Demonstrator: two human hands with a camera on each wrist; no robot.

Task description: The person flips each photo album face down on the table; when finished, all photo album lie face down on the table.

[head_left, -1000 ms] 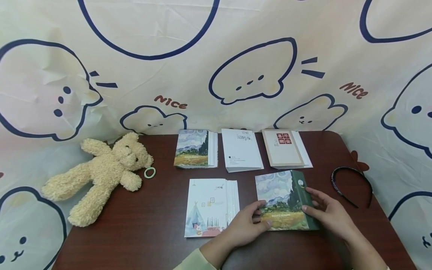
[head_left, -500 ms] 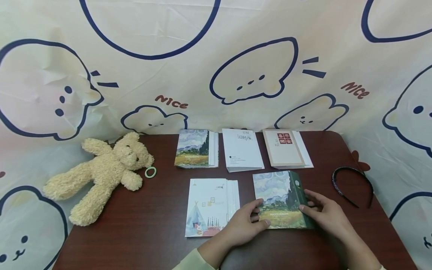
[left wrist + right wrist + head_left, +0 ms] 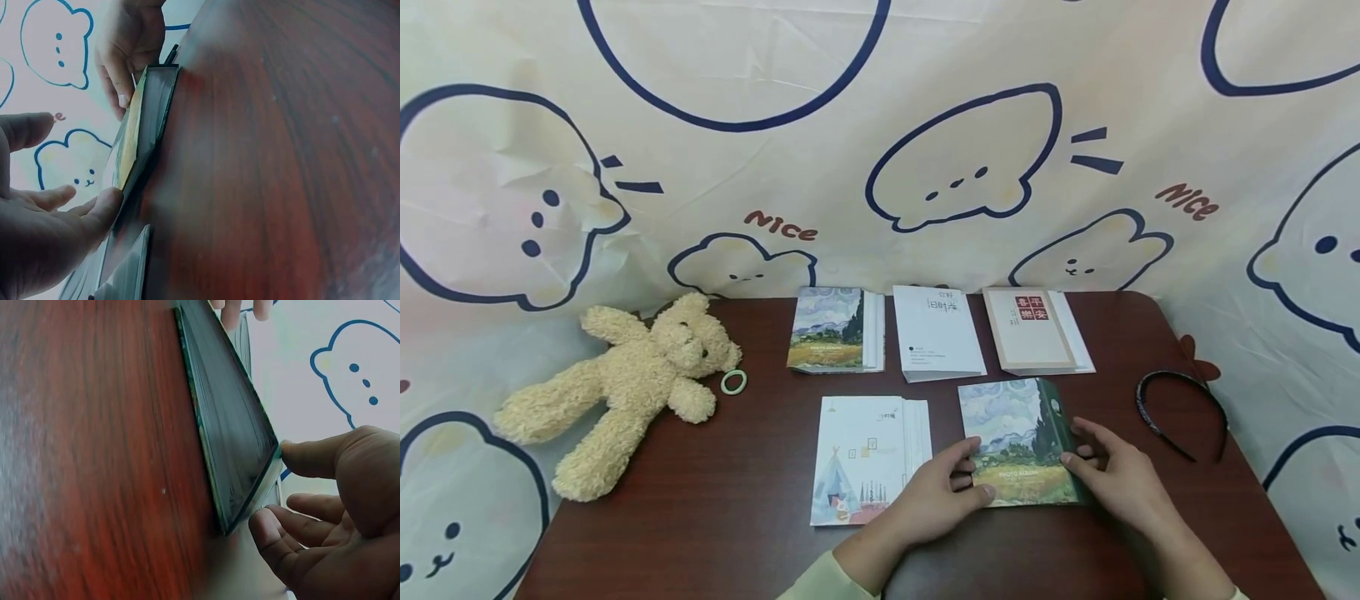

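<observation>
A photo album with a painted landscape cover and dark green spine lies closed on the table, front right. My left hand is at its left side, fingers touching that edge; in the left wrist view the thumb stands clear of the cover. At the spine, my right hand presses with the thumb on the upper edge, and its forefinger lies close to the spine's lower side. Neither hand wraps around the album. Left of it lies a white album with a tent drawing.
Along the back of the brown table lie another landscape album, a white album and a cream album with red characters. A teddy bear and a pale green ring lie left, a black headband right.
The landscape album in front has slid a little to the left, and both hands have moved left with it. The other things stay where they were.
</observation>
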